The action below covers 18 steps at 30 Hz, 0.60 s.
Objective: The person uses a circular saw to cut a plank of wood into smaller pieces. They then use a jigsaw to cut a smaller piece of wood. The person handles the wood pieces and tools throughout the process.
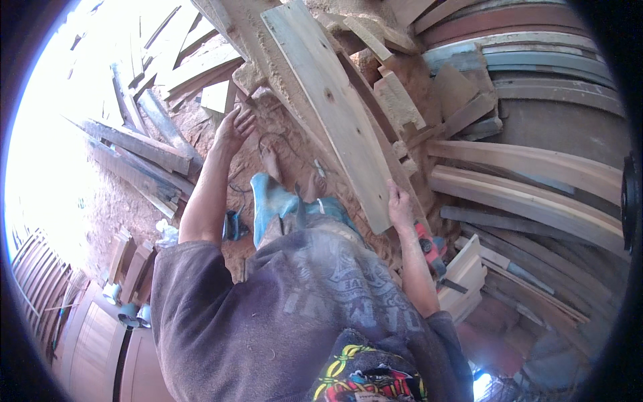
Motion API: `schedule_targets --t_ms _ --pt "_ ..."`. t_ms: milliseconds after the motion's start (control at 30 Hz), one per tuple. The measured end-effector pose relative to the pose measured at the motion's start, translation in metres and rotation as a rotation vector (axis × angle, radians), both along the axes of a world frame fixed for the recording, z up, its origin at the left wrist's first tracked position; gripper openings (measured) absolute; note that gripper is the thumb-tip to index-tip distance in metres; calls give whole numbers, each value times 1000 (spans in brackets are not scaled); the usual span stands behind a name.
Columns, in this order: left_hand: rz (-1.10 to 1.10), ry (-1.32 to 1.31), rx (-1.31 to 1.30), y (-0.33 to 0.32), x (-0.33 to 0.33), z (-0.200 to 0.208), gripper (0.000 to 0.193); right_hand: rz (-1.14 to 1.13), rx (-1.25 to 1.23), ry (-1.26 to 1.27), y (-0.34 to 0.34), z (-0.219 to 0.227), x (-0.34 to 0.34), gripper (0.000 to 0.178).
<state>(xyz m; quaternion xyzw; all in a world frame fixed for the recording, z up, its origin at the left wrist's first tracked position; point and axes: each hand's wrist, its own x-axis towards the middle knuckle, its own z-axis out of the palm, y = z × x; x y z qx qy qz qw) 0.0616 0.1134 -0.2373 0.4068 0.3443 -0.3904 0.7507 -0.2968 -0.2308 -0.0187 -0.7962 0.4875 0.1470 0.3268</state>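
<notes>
Head view: right hand grips the knotty plank near its close end, atop the dusty bench; left hand spread, empty (well clear). Held one-sided, it could swivel, maybe knocking the red power tool.

Two hands were visible, one left and one right, with one wide board and two bare feet. One red tool lay right; three pale-blue cylinders and two brown panels stood near left.
</notes>
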Motion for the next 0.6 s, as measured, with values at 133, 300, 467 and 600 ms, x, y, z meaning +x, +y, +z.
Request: schedule_targets --t_ms 133,300,467,600 --pt "-16 -50 62 1 -18 7 45 -226 1058 -105 -32 -42 -46 68" --pt "-29 -93 174 1 -99 38 42 -530 2448 -290 22 -37 -13 54" --pt "-68 -139 63 -19 -233 55 39 -466 2533 -330 20 -49 -7 56" --pt "-118 -198 106 -71 -314 132 41 -508 2519 -302 16 -64 -13 57"
